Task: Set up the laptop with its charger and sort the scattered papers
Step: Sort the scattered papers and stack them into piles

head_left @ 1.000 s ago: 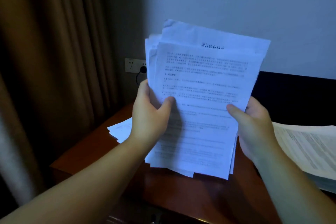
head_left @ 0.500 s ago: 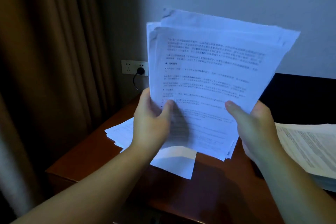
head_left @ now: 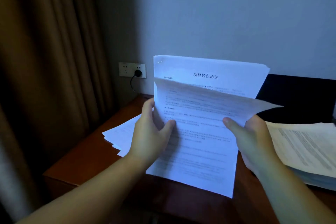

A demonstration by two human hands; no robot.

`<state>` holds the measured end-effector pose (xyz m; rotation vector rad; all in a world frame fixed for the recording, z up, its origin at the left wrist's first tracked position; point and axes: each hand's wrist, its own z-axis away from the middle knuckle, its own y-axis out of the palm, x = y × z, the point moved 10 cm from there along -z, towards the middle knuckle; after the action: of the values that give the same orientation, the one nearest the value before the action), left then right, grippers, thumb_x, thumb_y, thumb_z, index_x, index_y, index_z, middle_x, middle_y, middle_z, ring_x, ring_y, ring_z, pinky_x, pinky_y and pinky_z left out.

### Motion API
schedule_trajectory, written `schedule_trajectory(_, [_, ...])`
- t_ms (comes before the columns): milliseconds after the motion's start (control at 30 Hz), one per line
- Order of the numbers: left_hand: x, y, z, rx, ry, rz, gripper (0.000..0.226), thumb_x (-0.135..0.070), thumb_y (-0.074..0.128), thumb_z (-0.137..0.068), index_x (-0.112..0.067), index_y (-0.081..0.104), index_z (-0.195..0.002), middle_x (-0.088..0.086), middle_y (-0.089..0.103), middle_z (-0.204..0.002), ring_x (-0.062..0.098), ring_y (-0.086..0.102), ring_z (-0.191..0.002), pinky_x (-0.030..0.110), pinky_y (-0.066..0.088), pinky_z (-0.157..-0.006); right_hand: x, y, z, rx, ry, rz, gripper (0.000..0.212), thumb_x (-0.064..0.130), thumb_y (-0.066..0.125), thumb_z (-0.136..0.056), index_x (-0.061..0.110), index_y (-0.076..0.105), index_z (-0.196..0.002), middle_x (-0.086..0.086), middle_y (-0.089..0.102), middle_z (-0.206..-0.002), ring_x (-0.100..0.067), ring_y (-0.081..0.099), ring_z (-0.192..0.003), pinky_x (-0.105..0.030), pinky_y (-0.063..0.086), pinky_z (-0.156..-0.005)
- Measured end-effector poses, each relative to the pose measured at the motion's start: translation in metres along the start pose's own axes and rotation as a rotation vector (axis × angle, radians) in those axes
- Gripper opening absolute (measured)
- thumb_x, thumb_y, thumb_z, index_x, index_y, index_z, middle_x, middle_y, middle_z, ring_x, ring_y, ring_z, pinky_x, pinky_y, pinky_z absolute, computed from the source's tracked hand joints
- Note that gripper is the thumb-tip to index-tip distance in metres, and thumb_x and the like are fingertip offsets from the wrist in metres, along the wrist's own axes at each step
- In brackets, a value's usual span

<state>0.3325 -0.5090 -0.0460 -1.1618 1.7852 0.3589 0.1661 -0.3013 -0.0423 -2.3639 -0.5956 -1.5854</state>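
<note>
I hold a stack of white printed papers (head_left: 200,132) upright above the wooden table (head_left: 87,152). My left hand (head_left: 152,131) grips the stack's left edge, thumb on the front sheet. My right hand (head_left: 251,138) grips the right edge, thumb across the front. The front sheet's top droops forward and shows a stapled title page behind it. More loose sheets (head_left: 120,132) lie on the table behind my left hand. A black plug and cable (head_left: 137,73) sit in the wall socket (head_left: 131,69). No laptop is in view.
A thick pile of printed pages (head_left: 305,149) lies at the right of the table. Brown curtains (head_left: 45,78) hang at the left. A dark panel (head_left: 300,96) runs along the wall behind the table. The table's left edge is close to the curtains.
The fanned, uneven sheets have come together into a squarer stack and dropped lower. The front sheet's top now folds forward. Both hands keep their grip on the edges.
</note>
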Motion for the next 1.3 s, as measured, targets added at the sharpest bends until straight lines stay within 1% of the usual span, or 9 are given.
schedule_trajectory(67, [0.005, 0.003, 0.005, 0.001, -0.036, -0.001, 0.057, -0.017, 0.078, -0.090, -0.036, 0.045, -0.133, -0.034, 0.059, -0.116, -0.017, 0.055, -0.110, 0.023, 0.049, -0.096, 0.004, -0.003, 0.001, -0.031, 0.003, 0.025, 0.022, 0.001, 0.065, -0.096, 0.022, 0.062, -0.092, 0.028, 0.070, -0.074, 0.010, 0.065, -0.071, -0.023, 0.050, -0.076])
schedule_trajectory(167, [-0.009, 0.003, 0.003, -0.031, -0.028, 0.054, 0.058, -0.014, 0.078, -0.090, -0.039, 0.044, -0.130, -0.036, 0.057, -0.117, -0.022, 0.053, -0.109, 0.018, 0.048, -0.092, 0.022, -0.006, -0.002, -0.068, -0.027, 0.032, 0.035, 0.001, 0.068, -0.093, 0.029, 0.067, -0.112, 0.016, 0.076, -0.106, -0.006, 0.071, -0.100, -0.035, 0.054, -0.090])
schedule_trajectory(300, [-0.028, 0.009, 0.008, -0.035, 0.022, 0.058, 0.061, -0.016, 0.078, -0.090, -0.044, 0.039, -0.127, -0.039, 0.055, -0.113, -0.024, 0.052, -0.105, 0.005, 0.045, -0.083, 0.038, -0.021, -0.001, -0.075, -0.036, 0.032, 0.032, 0.007, 0.069, -0.093, 0.035, 0.069, -0.109, 0.017, 0.076, -0.105, -0.008, 0.073, -0.096, -0.040, 0.056, -0.086])
schedule_trajectory(467, [0.005, 0.029, 0.034, 0.028, -0.075, 0.043, 0.052, -0.023, 0.076, -0.090, -0.042, 0.046, -0.127, -0.025, 0.066, -0.110, -0.009, 0.062, -0.103, 0.022, 0.051, -0.088, -0.004, -0.037, 0.012, -0.026, 0.141, -0.007, 0.029, 0.006, 0.064, -0.097, 0.027, 0.070, -0.116, 0.005, 0.076, -0.113, -0.023, 0.073, -0.105, -0.053, 0.055, -0.094])
schedule_trajectory(667, [0.049, 0.055, 0.066, 0.121, -0.237, 0.033, 0.022, -0.021, 0.068, -0.098, -0.037, 0.054, -0.105, -0.026, 0.064, -0.108, -0.010, 0.059, -0.103, 0.008, 0.043, -0.076, -0.055, -0.042, 0.036, 0.031, 0.340, -0.079, 0.023, 0.007, 0.056, -0.100, 0.015, 0.074, -0.112, -0.005, 0.077, -0.110, -0.027, 0.073, -0.103, -0.045, 0.055, -0.085])
schedule_trajectory(967, [0.035, 0.063, 0.046, 0.177, -0.244, 0.055, 0.032, -0.010, 0.066, -0.098, -0.040, 0.058, -0.102, -0.024, 0.068, -0.110, 0.002, 0.066, -0.102, 0.026, 0.056, -0.081, -0.054, -0.061, 0.029, 0.134, 0.418, 0.088, 0.020, 0.026, 0.056, -0.102, 0.029, 0.068, -0.118, 0.005, 0.077, -0.112, -0.027, 0.070, -0.107, -0.053, 0.051, -0.094])
schedule_trajectory(1133, [0.025, 0.083, 0.026, 0.312, -0.362, 0.079, 0.025, -0.011, 0.074, -0.093, -0.032, 0.067, -0.103, -0.008, 0.077, -0.104, 0.015, 0.076, -0.090, 0.043, 0.064, -0.081, -0.044, -0.084, 0.031, 0.140, 0.382, 0.309, 0.019, 0.026, 0.050, -0.106, 0.028, 0.068, -0.111, -0.016, 0.074, -0.094, -0.031, 0.055, -0.064, -0.033, 0.036, -0.056])
schedule_trajectory(1233, [0.020, 0.102, 0.017, 0.383, -0.472, 0.202, 0.023, -0.008, 0.078, -0.090, -0.017, 0.072, -0.110, 0.004, 0.080, -0.098, 0.023, 0.078, -0.083, 0.044, 0.065, -0.077, -0.039, -0.102, 0.033, 0.045, 0.346, 0.231, 0.022, 0.025, 0.049, -0.106, 0.035, 0.069, -0.103, -0.005, 0.076, -0.102, -0.050, 0.063, -0.096, -0.040, 0.037, -0.068])
schedule_trajectory(1300, [0.016, 0.116, 0.015, 0.374, -0.544, 0.342, 0.028, -0.006, 0.077, -0.090, -0.015, 0.069, -0.115, 0.009, 0.079, -0.099, 0.024, 0.078, -0.082, 0.038, 0.063, -0.071, -0.040, -0.116, 0.036, -0.059, 0.360, 0.140, 0.021, 0.022, 0.049, -0.106, 0.033, 0.067, -0.103, 0.006, 0.076, -0.096, -0.035, 0.067, -0.091, -0.036, 0.041, -0.071])
